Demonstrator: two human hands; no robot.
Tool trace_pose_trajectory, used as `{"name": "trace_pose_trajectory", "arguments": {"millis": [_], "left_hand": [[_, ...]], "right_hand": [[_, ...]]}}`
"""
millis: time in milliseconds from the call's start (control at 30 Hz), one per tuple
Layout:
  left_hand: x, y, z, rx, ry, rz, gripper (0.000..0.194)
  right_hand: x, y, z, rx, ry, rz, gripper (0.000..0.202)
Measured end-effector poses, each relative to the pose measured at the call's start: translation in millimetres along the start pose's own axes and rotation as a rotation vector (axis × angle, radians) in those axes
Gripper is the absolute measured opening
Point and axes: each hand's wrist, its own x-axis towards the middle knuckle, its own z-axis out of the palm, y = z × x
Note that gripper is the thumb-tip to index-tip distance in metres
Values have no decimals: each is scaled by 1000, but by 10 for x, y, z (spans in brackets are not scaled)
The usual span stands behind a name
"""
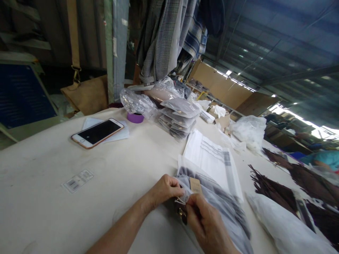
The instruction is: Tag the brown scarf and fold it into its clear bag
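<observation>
A translucent plastic bag point(222, 203) with a dark item inside lies in front of me on the table. My left hand point(165, 192) pinches the bag's edge near its left corner. Close beside it, my right hand point(209, 222) is closed on the same edge, fingertips together. Thin white strings point(180, 201) show between the two hands. A tan cardboard tag point(195, 185) is visible at the bag's opening. Gold-coloured metal hardware point(182, 216) on something brown peeks out below the strings, mostly hidden by my right hand.
White printed sheets point(212, 151) lie beyond the bag, before a stack of bagged items point(178, 116). A phone point(97, 133), purple tape roll point(135, 117) and barcode label point(78, 180) are on the left. Dark brown fringed pieces point(275, 190) and a white plastic bag point(293, 225) lie right.
</observation>
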Motion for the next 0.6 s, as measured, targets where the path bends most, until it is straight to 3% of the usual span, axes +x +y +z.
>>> {"name": "trace_pose_trajectory", "arguments": {"millis": [367,600], "left_hand": [[10,-11,26,6,33,-24,27],[3,-14,25,8,30,1,27]], "right_hand": [[-9,30,39,-118,110,28,12],[63,-110,13,-166,41,-69,17]]}}
